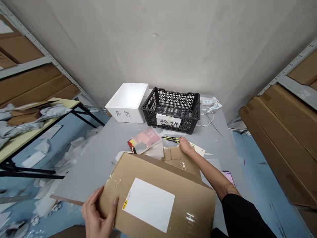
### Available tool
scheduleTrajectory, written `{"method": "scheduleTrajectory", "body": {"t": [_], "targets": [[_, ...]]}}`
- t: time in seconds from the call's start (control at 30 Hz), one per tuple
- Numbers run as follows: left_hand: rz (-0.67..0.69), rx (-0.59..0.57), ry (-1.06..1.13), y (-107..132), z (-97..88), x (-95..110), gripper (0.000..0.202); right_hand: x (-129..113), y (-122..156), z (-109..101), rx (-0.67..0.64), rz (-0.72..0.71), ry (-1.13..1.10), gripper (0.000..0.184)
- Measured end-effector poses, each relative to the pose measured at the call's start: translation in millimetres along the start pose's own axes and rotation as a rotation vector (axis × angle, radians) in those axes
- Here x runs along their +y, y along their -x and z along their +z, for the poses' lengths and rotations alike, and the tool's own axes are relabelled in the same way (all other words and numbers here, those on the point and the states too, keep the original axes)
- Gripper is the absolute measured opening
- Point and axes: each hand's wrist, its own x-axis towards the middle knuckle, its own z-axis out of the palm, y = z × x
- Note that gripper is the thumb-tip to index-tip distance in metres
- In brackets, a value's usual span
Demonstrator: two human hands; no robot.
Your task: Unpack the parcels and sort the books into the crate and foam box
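A brown cardboard box with a white label lies tilted at the near edge of the grey table. My left hand grips its near left corner, thumb on top. My right hand reaches across the table, fingers curled at a black-and-yellow utility knife. Whether the fingers have closed on the knife I cannot tell. A flattened piece of cardboard lies under my right forearm.
A black plastic basket with a white tag and a white foam box stand at the back of the table. A clear packet with red contents lies mid-table. A phone lies right. Shelves with cartons flank both sides.
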Motion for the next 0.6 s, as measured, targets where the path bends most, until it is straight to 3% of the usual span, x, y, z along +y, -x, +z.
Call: {"method": "scheduleTrajectory", "body": {"t": [0.17,0.33,0.47,0.6], "targets": [[-0.044,-0.005,-0.022,7.1,-4.0,0.6,0.058,-3.4,-46.2,28.7,0.007,-0.014,0.078,0.04],[-0.069,-0.004,-0.04,14.4,-5.7,-1.3,0.053,-3.8,-61.0,46.0,-0.026,-0.004,0.116,0.036],[-0.052,-0.004,-0.049,16.3,-4.7,-4.3,0.05,-9.1,-55.5,45.6,-0.049,0.035,0.089,0.034],[-0.088,0.015,-0.021,14.6,-3.1,-0.7,0.051,-15.0,-42.7,28.1,-0.036,0.083,-0.016,0.031]]}}
